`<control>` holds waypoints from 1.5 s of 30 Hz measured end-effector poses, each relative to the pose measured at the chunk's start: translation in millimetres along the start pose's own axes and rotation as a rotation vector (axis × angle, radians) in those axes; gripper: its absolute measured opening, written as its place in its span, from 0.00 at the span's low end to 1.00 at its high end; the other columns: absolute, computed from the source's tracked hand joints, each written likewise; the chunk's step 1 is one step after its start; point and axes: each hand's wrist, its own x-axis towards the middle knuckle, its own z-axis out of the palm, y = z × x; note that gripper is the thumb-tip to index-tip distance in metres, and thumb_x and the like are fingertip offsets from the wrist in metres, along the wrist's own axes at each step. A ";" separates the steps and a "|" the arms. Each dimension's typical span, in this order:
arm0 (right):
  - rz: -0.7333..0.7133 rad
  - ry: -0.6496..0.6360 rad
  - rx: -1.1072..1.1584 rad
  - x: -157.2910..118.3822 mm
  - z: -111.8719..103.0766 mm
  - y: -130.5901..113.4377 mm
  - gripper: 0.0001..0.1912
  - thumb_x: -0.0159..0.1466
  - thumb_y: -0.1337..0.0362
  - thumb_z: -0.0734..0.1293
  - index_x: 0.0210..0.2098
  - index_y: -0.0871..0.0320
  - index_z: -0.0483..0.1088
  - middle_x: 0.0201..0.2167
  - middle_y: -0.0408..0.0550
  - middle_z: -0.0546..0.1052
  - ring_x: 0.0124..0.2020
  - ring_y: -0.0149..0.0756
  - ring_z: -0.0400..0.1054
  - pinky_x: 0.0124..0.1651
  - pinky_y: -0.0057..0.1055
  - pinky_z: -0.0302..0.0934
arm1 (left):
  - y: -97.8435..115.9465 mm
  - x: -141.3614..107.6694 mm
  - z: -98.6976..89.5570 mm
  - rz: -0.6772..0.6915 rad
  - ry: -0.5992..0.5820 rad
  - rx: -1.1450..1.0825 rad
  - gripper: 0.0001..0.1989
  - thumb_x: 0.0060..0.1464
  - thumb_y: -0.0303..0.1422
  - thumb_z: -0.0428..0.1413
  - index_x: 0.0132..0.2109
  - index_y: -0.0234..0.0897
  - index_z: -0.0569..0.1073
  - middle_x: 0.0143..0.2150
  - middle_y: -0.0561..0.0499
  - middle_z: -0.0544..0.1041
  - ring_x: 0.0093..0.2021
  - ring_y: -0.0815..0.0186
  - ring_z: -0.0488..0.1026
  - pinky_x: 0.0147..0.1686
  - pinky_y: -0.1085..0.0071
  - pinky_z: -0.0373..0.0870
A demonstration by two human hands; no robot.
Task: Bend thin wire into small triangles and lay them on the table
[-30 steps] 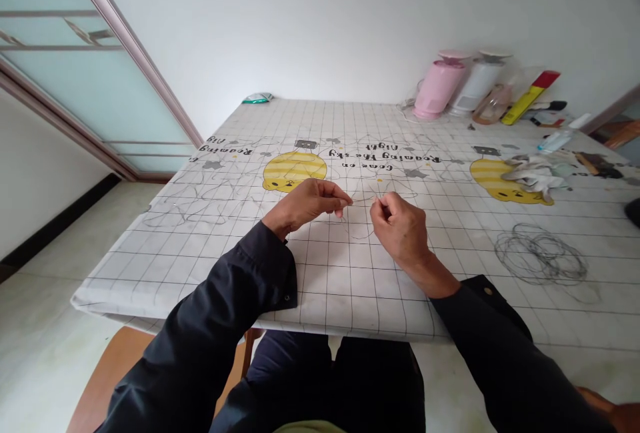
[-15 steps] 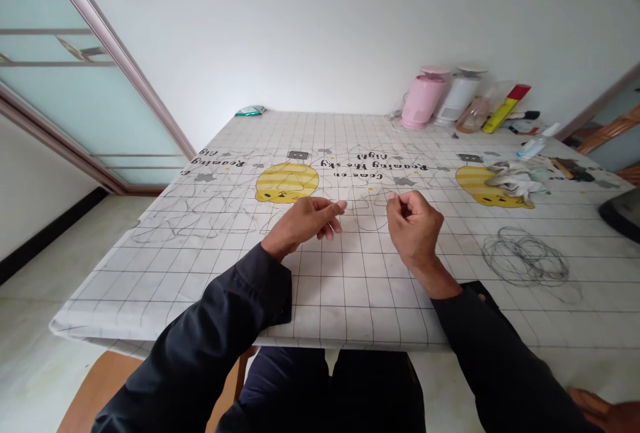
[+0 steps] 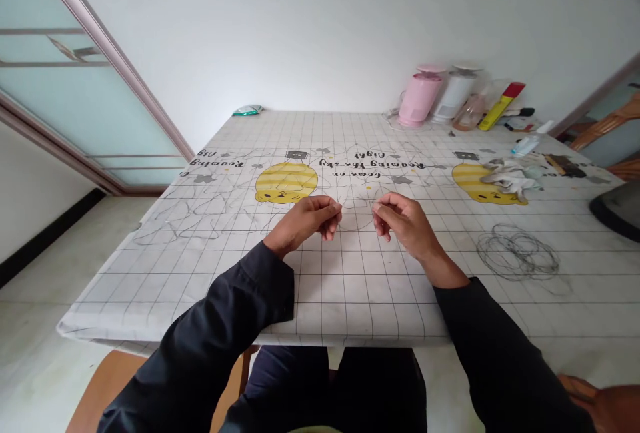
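Over the middle of the table, my left hand [image 3: 311, 219] is closed, thumb and fingertips pinching a thin grey thread [image 3: 357, 229]. Opposite it, my right hand [image 3: 404, 223] also pinches the thread, its lower fingers loosely curled. A short slack curve of the thread hangs between the two hands, which stay apart from each other. Loose strands [image 3: 193, 216] of similar thread spread in wavy tangles over the left and far parts of the tablecloth. To the right of my right hand lies a loose coil of dark grey thread [image 3: 517, 251].
A checked tablecloth [image 3: 330, 313] covers the table. Toward the back right stand a pink device [image 3: 419, 99], a white device [image 3: 454, 97], a yellow-and-red box [image 3: 501, 107] and a small bottle [image 3: 533, 141]. A crumpled cloth [image 3: 513, 176] lies nearer. A green packet [image 3: 247, 111] sits at the back left.
My right hand has moved slightly left, closer to my left hand, and turned from a fist-like grip to a fingertip pinch. My left fingertips have drawn together. The view has shifted slightly.
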 end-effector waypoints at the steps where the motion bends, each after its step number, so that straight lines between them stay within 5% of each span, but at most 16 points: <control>1: 0.003 -0.039 0.004 0.5 -2.3 0.3 0.14 0.72 0.52 0.73 0.35 0.54 0.74 0.25 0.43 0.76 0.23 0.33 0.70 0.21 0.30 0.62 | 1.3 -0.4 -1.5 -0.003 -0.015 0.026 0.19 0.68 0.45 0.64 0.34 0.35 0.76 0.27 0.52 0.76 0.24 0.70 0.73 0.28 0.72 0.71; 5: -0.003 -0.106 -0.024 0.6 -6.3 0.0 0.17 0.73 0.49 0.74 0.34 0.54 0.73 0.24 0.42 0.75 0.22 0.32 0.69 0.20 0.29 0.61 | 4.7 -2.0 -1.3 0.021 0.007 0.069 0.20 0.69 0.46 0.62 0.34 0.36 0.74 0.26 0.52 0.75 0.25 0.69 0.73 0.28 0.72 0.71; 12: -0.140 0.178 -0.097 -1.4 7.7 2.4 0.15 0.74 0.56 0.71 0.32 0.52 0.69 0.20 0.39 0.71 0.19 0.30 0.64 0.21 0.29 0.57 | -0.4 0.3 2.6 0.000 0.035 -0.061 0.18 0.62 0.45 0.70 0.39 0.34 0.78 0.33 0.49 0.80 0.28 0.69 0.77 0.30 0.72 0.72; 17: -0.159 0.254 -0.050 -1.0 18.4 4.5 0.16 0.74 0.58 0.70 0.31 0.51 0.65 0.19 0.37 0.68 0.18 0.30 0.61 0.21 0.30 0.56 | -6.3 3.2 6.1 0.000 0.064 -0.180 0.19 0.60 0.46 0.72 0.43 0.32 0.82 0.38 0.46 0.83 0.32 0.66 0.80 0.33 0.70 0.77; 31: -0.036 0.156 0.033 -2.8 20.8 -1.2 0.14 0.71 0.56 0.71 0.31 0.53 0.69 0.20 0.38 0.71 0.19 0.29 0.63 0.20 0.28 0.55 | -15.3 10.1 11.8 0.096 0.286 -0.246 0.23 0.57 0.47 0.73 0.47 0.30 0.85 0.38 0.45 0.82 0.36 0.63 0.82 0.37 0.66 0.82; 38: -0.032 0.171 0.050 -2.3 24.5 -1.3 0.16 0.71 0.52 0.73 0.31 0.53 0.70 0.20 0.39 0.71 0.19 0.30 0.64 0.20 0.28 0.54 | -13.5 5.8 14.8 0.051 0.264 -0.262 0.23 0.59 0.43 0.73 0.54 0.30 0.83 0.43 0.44 0.85 0.37 0.64 0.84 0.42 0.65 0.84; 45: -0.032 0.075 0.065 -0.8 16.2 1.1 0.20 0.74 0.46 0.70 0.33 0.54 0.74 0.25 0.42 0.74 0.23 0.31 0.66 0.23 0.30 0.59 | -12.6 5.7 16.0 0.079 0.386 -0.239 0.20 0.61 0.40 0.71 0.51 0.28 0.84 0.39 0.45 0.85 0.36 0.63 0.85 0.44 0.62 0.87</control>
